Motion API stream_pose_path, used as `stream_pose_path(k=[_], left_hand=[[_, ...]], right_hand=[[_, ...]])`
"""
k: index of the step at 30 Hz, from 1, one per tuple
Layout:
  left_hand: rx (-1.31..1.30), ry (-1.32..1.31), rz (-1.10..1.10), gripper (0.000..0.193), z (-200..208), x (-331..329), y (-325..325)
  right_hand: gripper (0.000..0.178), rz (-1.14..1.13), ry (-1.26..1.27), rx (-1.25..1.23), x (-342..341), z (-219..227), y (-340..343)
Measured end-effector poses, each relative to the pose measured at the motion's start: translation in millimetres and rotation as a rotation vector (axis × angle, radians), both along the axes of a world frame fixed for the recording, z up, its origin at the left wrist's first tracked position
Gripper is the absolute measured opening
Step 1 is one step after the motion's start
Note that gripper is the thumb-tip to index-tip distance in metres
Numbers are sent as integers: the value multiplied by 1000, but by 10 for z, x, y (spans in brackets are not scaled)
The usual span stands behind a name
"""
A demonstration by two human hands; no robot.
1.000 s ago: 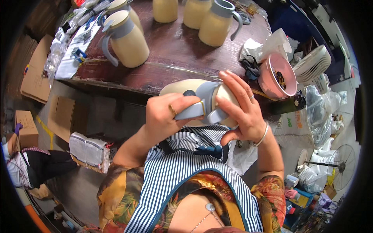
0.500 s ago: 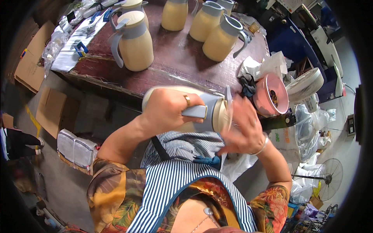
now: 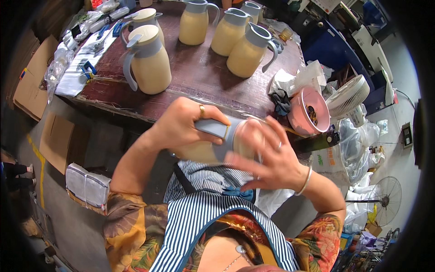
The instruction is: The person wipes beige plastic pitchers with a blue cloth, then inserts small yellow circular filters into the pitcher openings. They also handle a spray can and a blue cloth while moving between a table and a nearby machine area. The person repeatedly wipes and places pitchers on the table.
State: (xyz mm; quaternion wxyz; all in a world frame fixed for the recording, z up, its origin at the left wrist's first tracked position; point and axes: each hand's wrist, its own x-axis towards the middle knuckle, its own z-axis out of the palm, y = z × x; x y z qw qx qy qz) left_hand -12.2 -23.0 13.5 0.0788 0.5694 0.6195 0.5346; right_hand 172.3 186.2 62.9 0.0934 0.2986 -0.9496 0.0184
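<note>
My left hand (image 3: 190,124) is closed round the grey handle (image 3: 211,128) of a cream thermos jug (image 3: 197,152), tipped on its side in front of my apron. Around the jug's lid end is my right hand (image 3: 274,158), its fingers curved over the lid and blurred by motion. The lid itself is mostly hidden behind those fingers. Beyond, on the dark red table (image 3: 195,84), stands a lidded cream jug (image 3: 152,68) with a grey handle, and another lidded jug (image 3: 146,18) behind it. Several jugs without lids, among them an open jug (image 3: 247,56), stand further right.
A pink bucket (image 3: 301,113) holding small dark pieces is right of the table, beside a white fan (image 3: 349,95). Papers (image 3: 86,63) cover the table's left edge. A cardboard box (image 3: 59,140) and a tied grey bundle (image 3: 87,186) sit low at left; a floor fan (image 3: 385,201) is right.
The held jug has shifted slightly left in the view. My right hand has moved left, from the lid's outer side to over it. The view itself has shifted a little.
</note>
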Motion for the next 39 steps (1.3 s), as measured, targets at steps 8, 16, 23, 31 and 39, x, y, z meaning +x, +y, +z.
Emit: stream_pose_path(k=[8, 16, 23, 31, 39], left_hand=[[273, 243, 512, 34, -225, 567, 372], [221, 147, 1321, 34, -839, -313, 113], [303, 380, 1585, 36, -997, -1137, -63], [340, 516, 1403, 75, -1079, -541, 277], [164, -509, 340, 44, -973, 810, 839]], right_hand=[[58, -198, 210, -334, -625, -39, 3], [71, -470, 425, -727, -1965, -624, 1370], [46, -849, 163, -884, -2309, -1614, 2062], [42, -572, -17, -1113, -621, -1249, 395], [16, -1256, 66, -1050, 1244, -2622, 732]])
